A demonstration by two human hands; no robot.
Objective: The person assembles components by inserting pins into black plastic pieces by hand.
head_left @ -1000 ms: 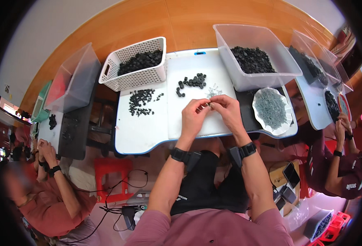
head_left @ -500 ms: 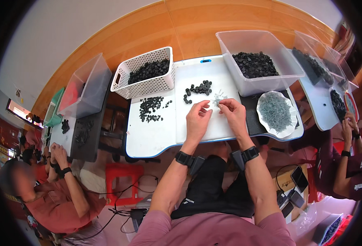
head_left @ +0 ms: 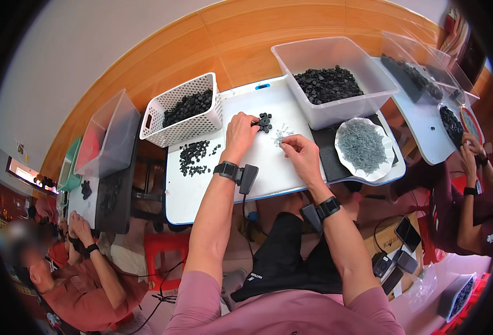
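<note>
picking singly seemed wise: black pieces (head_left: 265, 122) at the left hand (head_left: 242, 133), pins (head_left: 283, 133) by the right hand (head_left: 303, 156); either grip's closure was unclear.

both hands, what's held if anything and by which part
It cannot be told: the left hand is at the black pieces, the right hand at the thin pale pieces, but any grip is too small to make out.

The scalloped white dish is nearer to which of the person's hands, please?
Right: the right hand is left of the scalloped white dish; the left hand is farther left, at the black pieces.
</note>
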